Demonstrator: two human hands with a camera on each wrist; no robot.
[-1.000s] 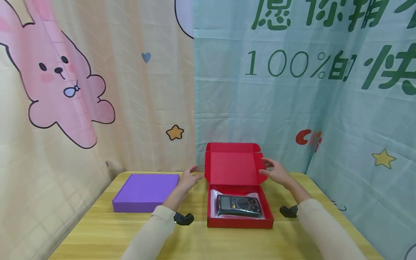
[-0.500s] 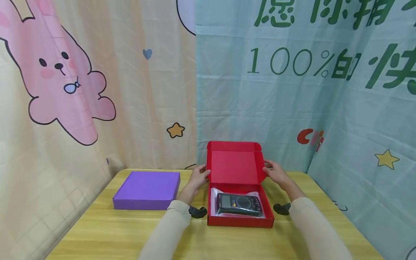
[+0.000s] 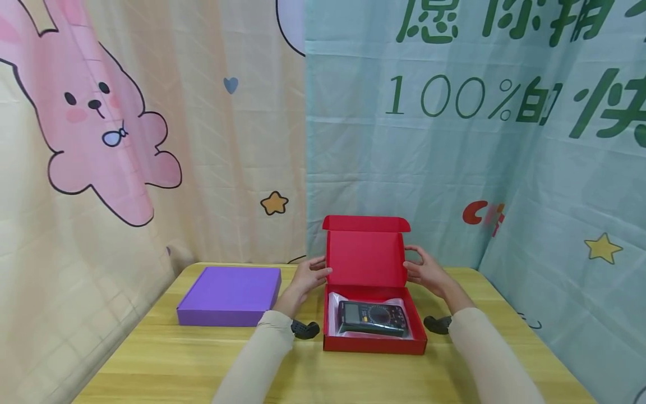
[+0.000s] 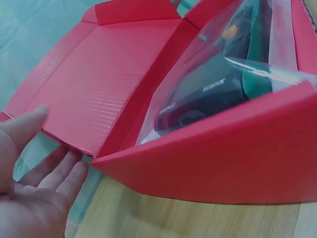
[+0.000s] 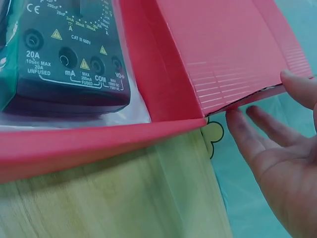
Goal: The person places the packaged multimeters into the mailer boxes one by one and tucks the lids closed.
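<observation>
Box lid [image 3: 365,258] seemingly near upright; multimeter [image 3: 381,321] long axis sideways, screen [image 3: 351,311] leftward.

Purple box [image 3: 229,295] on wooden table [image 3: 166,359] — rabbit-print curtain [image 3: 227,151] behind.

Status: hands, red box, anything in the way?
Left hand, right hand at opposite sides of raised lid. Red box open, multimeter inside. Purple box apart, left, not obstructing.
</observation>
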